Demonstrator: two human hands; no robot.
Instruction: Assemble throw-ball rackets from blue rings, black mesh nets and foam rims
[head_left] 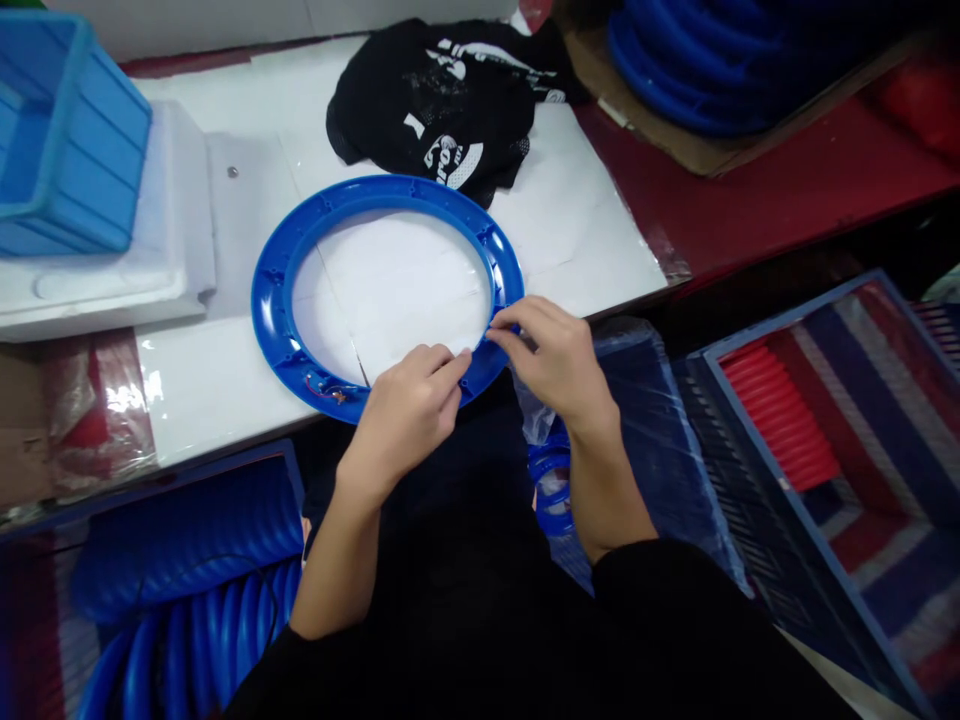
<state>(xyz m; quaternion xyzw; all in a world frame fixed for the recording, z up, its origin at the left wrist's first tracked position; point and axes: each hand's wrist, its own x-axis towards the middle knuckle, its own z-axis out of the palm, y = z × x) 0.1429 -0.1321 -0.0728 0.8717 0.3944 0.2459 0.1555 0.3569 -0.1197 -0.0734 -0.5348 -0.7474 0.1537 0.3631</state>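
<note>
A blue plastic ring lies on the white-covered table with its hollow, ribbed side up. Thin wires with a small component sit in its channel at the lower left. My left hand is closed over the near right part of the ring, thumb and forefinger pinched at the inner edge. Just to the right, my right hand is closed in a pinch at the ring's right inner edge. Whatever is between the right fingertips is too small to make out. The ring's near rim is partly hidden by my left hand.
A black printed cloth lies behind the ring. At left, a light-blue bin stands on a white foam box. Blue rings fill a carton at back right. Crates with blue rings and red rings stand below the table.
</note>
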